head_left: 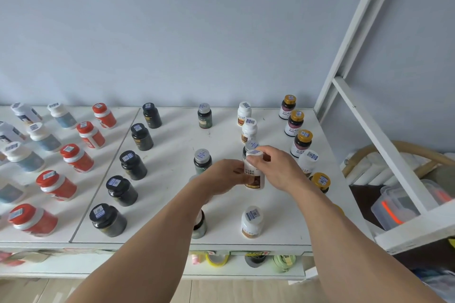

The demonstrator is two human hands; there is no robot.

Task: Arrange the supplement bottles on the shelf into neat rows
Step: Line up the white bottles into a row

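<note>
We find both hands on one white plastic supplement bottle with a white cap and brown-and-white label (254,171), in the white-bottle column on the right part of the white shelf board (172,135). The left hand (222,173) grips its body from the side; the right hand (275,167) pinches around the cap from above. The bottle stands upright, long axis vertical, cap up, label toward us; whether its base touches the board we cannot tell.

Risks we judge:
- A grey-capped dark bottle (250,146) stands just behind, touching or nearly so; pushing back would topple it.
- The right forearm passes close over the gold-capped dark bottle (320,182); a careless withdrawal could knock it over.
- The left forearm hangs above a partly hidden dark bottle (199,225) near the front edge.
</note>
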